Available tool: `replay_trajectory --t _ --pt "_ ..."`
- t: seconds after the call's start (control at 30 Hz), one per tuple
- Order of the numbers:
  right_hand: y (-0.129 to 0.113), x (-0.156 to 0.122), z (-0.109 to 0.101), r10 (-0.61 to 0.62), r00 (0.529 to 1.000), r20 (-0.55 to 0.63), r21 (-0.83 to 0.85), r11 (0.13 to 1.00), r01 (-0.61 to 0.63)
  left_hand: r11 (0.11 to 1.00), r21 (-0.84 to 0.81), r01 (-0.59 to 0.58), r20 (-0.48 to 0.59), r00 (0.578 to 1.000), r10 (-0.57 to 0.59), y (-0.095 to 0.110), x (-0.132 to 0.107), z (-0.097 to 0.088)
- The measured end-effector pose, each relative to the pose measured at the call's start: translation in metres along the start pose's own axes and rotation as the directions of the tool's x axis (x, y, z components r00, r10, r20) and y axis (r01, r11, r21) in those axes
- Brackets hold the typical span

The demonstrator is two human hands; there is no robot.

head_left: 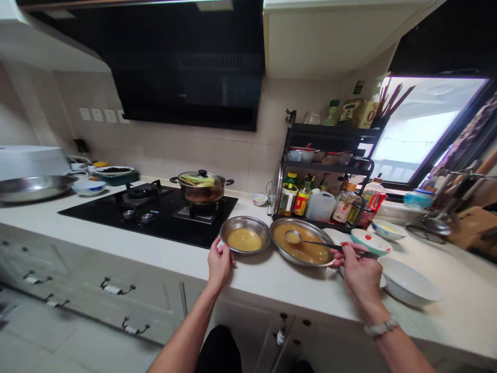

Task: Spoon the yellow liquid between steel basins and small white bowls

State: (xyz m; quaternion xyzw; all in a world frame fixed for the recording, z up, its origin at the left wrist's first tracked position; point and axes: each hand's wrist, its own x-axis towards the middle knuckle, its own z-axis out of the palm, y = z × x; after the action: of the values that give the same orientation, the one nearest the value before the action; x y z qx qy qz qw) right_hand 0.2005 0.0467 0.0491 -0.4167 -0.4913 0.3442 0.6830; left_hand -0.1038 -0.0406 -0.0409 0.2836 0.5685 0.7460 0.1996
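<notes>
My left hand (220, 263) grips the near left rim of a metal bowl (263, 242) that holds yellowish liquid. To its right sits a larger metal bowl (280, 249) with brownish-yellow liquid in it. My right hand (361, 272) is closed around the dark handle of a ladle (294, 237). The ladle's round head is over the larger bowl, with some of the liquid in it. Both bowls stand on the white counter (155, 255), close together. A bracelet is on my right wrist.
A lidded pot (202, 192) stands on the black gas stove (166, 217) behind left. A black rack (328, 167) with bottles and jars is behind the bowls. At right are a white bowl (407, 285), a green-rimmed bowl (370, 242) and several utensils. A wide metal pan (34, 190) lies far left.
</notes>
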Motion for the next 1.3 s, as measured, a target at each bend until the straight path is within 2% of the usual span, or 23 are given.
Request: replay_trajectory --t 0.23,0.37,0.47,0.57,0.7,0.77,0.83,0.93,1.03,1.2,1.3 --pt "-0.014 -0.008 0.031 -0.012 0.998 0.068 0.062 0.998 0.007 1.000 -0.017 0.002 -0.007 1.000 -0.002 0.001 0.000 0.001" --pt "-0.011 -0.015 0.055 -0.031 0.993 0.118 0.103 0.994 0.019 0.999 -0.041 0.008 0.002 1.000 -0.008 0.004 -0.001 0.001" --pt "-0.005 -0.024 0.071 -0.088 0.976 0.198 0.092 0.993 0.071 0.999 -0.053 -0.003 0.001 1.000 0.003 0.004 -0.002 0.001" --pt "0.001 -0.035 0.078 -0.167 0.937 0.307 0.060 0.986 0.156 0.999 -0.047 -0.005 -0.001 1.000 0.005 0.003 -0.001 0.002" --pt "0.006 -0.044 0.070 -0.318 0.835 0.448 0.042 0.941 0.336 0.999 -0.044 -0.002 0.008 1.000 0.002 0.002 0.000 0.001" --pt "0.007 -0.043 0.061 -0.388 0.790 0.475 0.042 0.907 0.420 0.999 -0.048 0.001 0.011 1.000 -0.001 0.002 0.000 0.001" --pt "0.006 -0.038 0.050 -0.425 0.778 0.463 0.015 0.881 0.473 0.998 -0.057 0.010 0.009 1.000 -0.010 0.003 -0.001 0.001" --pt "0.005 -0.028 0.033 -0.415 0.822 0.390 -0.083 0.874 0.480 0.998 -0.052 0.018 0.004 1.000 -0.018 0.003 -0.001 0.001" --pt "0.007 -0.022 0.018 -0.353 0.873 0.337 -0.168 0.890 0.425 0.999 -0.037 0.009 0.002 1.000 -0.008 0.003 -0.001 0.001" --pt "0.016 -0.022 0.006 -0.190 0.940 0.283 -0.188 0.950 0.249 0.999 -0.033 0.010 -0.002 1.000 -0.010 0.001 0.000 0.001" --pt "0.016 -0.019 0.005 -0.092 0.981 0.170 -0.139 0.983 0.116 1.000 -0.022 0.007 -0.002 1.000 -0.008 0.000 0.001 0.000"
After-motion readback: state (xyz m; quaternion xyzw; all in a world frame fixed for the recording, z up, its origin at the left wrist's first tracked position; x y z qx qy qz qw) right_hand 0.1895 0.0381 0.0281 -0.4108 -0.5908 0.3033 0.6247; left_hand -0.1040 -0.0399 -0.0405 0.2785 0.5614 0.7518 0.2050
